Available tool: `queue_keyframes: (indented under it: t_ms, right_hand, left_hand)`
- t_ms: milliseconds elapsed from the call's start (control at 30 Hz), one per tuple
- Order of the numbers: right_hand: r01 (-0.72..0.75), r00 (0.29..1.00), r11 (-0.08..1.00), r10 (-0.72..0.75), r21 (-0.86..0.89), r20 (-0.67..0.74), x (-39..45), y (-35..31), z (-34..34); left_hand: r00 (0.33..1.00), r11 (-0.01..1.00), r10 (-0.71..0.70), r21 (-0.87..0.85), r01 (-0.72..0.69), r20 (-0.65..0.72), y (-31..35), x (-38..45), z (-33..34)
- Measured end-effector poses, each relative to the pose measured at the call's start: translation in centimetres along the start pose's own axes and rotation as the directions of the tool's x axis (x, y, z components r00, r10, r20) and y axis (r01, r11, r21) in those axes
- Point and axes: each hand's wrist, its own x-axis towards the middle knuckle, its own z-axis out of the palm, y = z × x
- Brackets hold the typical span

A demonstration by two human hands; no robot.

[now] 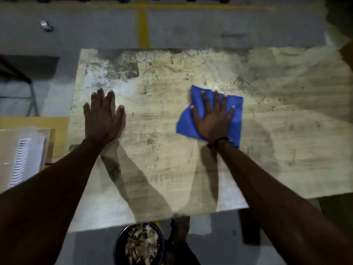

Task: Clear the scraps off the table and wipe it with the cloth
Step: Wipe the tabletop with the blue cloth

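While both arms reach forward over the table [172, 169], the right hand [213, 117] lies flat on the blue cloth [186, 125], its fingers straight and spread apart, palm down, pressing the fabric against the worn, stained tabletop. Cloth edges show beyond the fingertips, to the thumb side and beside the wrist, where a dark band [220, 140] encircles the arm. Well apart from it, on the thumb side, the left hand [104, 115] rests flat on the bare tabletop, fingers straight and held close together, holding nothing. Both forearms cast 2 dark shadows on the surface behind the hands. Below the near table edge, between the 2 arms, a dark round bin [118, 243] stands on the floor and holds pale crumpled scraps [141, 243]. Outboard of the left hand, off the table, lies a white slotted panel [22, 159]. Beyond the fingertips of both hands, past the far table edge, a yellow floor line [142, 25] runs away across the grey floor.
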Motion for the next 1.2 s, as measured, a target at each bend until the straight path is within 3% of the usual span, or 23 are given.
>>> queue_keyframes:
  t_ms: [167,267,367,433,533,600,667,733,800,900,1033,1200]
  right_hand:
    - [-0.330,0.936,0.942,0.335,-0.055,0.105,8.7,2.6,2.0]
    - [-0.387,0.916,0.922,0.387,-0.025,0.108,11.7,-1.7,3.8]
    - [-0.237,0.958,0.971,0.234,0.003,0.168,13.7,-8.2,5.2]
    - [-0.031,0.974,0.999,0.021,0.042,0.224,13.8,-12.5,5.9]
    - [0.313,0.897,0.934,-0.351,0.174,0.268,13.2,-16.6,6.4]
    - [0.366,0.879,0.910,-0.407,0.193,0.250,13.9,-16.2,6.6]
    - [0.229,0.946,0.966,-0.250,0.119,0.205,14.8,-14.2,7.0]
    - [-0.009,0.992,0.999,0.005,0.034,0.129,16.0,-12.1,7.1]
    - [-0.215,0.966,0.977,0.213,0.002,0.144,17.3,-11.5,6.9]
    - [-0.291,0.922,0.957,0.283,-0.009,0.264,18.5,-13.9,6.8]
    - [0.013,0.940,0.998,-0.035,0.066,0.339,18.2,-20.1,7.8]
    - [0.334,0.853,0.922,-0.384,0.195,0.353,14.3,-24.1,7.0]
  left_hand:
    - [0.997,0.999,-0.037,0.014,0.038,-0.071,0.2,0.8,0.3]
    - [0.996,0.999,-0.036,-0.012,0.035,-0.081,0.2,0.7,0.1]
    - [0.996,0.999,-0.045,-0.016,0.044,-0.076,0.3,1.4,-0.3]
    - [0.996,0.998,-0.057,-0.010,0.057,-0.069,0.5,1.6,-0.4]
    - [0.995,0.998,-0.065,-0.010,0.064,-0.070,0.6,1.6,-0.6]
    - [0.994,0.997,-0.072,-0.024,0.070,-0.079,0.7,1.7,-0.7]
    - [0.994,0.996,-0.079,-0.043,0.076,-0.074,0.9,1.7,-0.8]
    - [0.995,0.995,-0.084,-0.064,0.080,-0.059,1.1,1.6,-0.9]
    - [0.996,0.994,-0.080,-0.077,0.076,-0.050,1.0,1.6,-0.8]
    - [0.996,0.990,-0.080,-0.116,0.074,-0.044,0.8,1.8,-0.7]
    - [0.993,0.976,-0.092,-0.203,0.075,-0.077,0.6,2.0,-0.8]
    - [0.978,0.883,-0.153,-0.463,0.071,-0.142,0.0,1.6,-1.3]
